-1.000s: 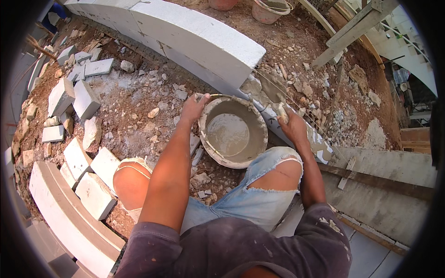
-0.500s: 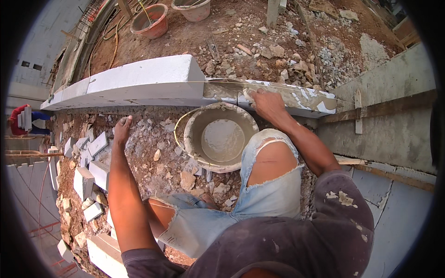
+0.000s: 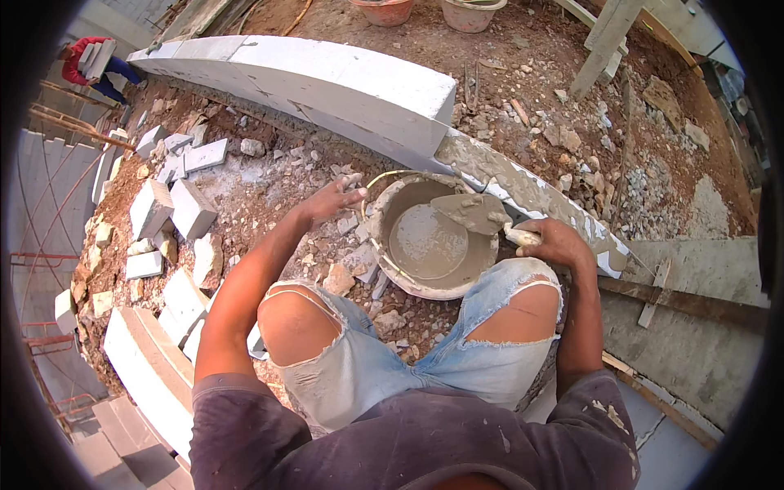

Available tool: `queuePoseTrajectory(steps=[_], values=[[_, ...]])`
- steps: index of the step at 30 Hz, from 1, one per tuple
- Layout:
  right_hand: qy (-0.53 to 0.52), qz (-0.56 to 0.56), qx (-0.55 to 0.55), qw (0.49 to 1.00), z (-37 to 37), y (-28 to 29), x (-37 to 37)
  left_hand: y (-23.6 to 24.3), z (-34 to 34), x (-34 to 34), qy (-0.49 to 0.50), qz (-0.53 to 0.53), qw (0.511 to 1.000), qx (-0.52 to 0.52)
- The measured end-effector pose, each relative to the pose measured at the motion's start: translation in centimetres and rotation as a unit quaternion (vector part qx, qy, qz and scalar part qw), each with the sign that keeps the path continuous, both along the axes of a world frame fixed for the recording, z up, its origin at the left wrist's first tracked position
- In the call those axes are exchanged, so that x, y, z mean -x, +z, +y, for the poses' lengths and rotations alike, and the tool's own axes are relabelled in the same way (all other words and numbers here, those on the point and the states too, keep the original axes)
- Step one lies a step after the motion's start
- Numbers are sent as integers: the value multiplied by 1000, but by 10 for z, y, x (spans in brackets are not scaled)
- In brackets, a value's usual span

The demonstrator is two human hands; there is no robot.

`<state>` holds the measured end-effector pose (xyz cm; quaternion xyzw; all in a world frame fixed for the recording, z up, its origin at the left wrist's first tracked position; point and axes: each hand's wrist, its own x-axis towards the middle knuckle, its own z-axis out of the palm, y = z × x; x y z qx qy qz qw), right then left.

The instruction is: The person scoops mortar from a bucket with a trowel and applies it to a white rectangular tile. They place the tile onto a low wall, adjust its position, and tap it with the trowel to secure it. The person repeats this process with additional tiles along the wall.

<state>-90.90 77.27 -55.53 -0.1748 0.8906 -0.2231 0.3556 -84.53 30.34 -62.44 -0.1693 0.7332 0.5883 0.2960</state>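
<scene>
A round bucket [image 3: 384, 255] with grey mortar in its bottom stands on rubble between my knees. My right hand [image 3: 555, 242] grips the pale handle of a trowel [image 3: 472, 212], whose mortar-loaded blade hangs over the bucket. My left hand [image 3: 333, 198] reaches out with fingers spread, just left of the bucket's rim and wire handle, holding nothing. Beyond the bucket runs a low wall of large white blocks [image 3: 327, 77]; a wet mortar bed [image 3: 523, 189] covers the lower course to its right.
Loose white blocks [image 3: 171, 208] and stone rubble lie at my left. More blocks [image 3: 147, 367] are stacked at lower left. Two clay-coloured pans [image 3: 384, 10] sit on the dirt beyond the wall. A person in red [image 3: 82, 61] carries blocks far left. A timber plank [image 3: 686, 302] lies at right.
My right hand has come off the mortar bed and now holds the loaded trowel over the bucket. My left hand has moved from the rubble at far left to the bucket's rim.
</scene>
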Motion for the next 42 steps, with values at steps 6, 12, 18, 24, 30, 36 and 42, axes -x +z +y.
queuePoseTrajectory(steps=[6,12,18,24,30,36,42], values=[[86,-58,65,993,-44,-34,4,13,36,9,48,-16,963,-265],[199,320,127,918,-144,8,18,67,73,-6,-83,32,969,-230],[307,236,197,900,-240,66,46,119,42,-46,-76,142,987,-23],[198,216,421,859,-307,167,54,173,9,-62,144,203,965,-77],[183,265,377,869,-291,156,10,201,-25,-54,196,244,947,-78],[154,202,282,925,-286,125,18,146,-69,-51,213,225,949,53],[180,132,228,948,-277,81,42,85,-95,-20,162,251,928,221]])
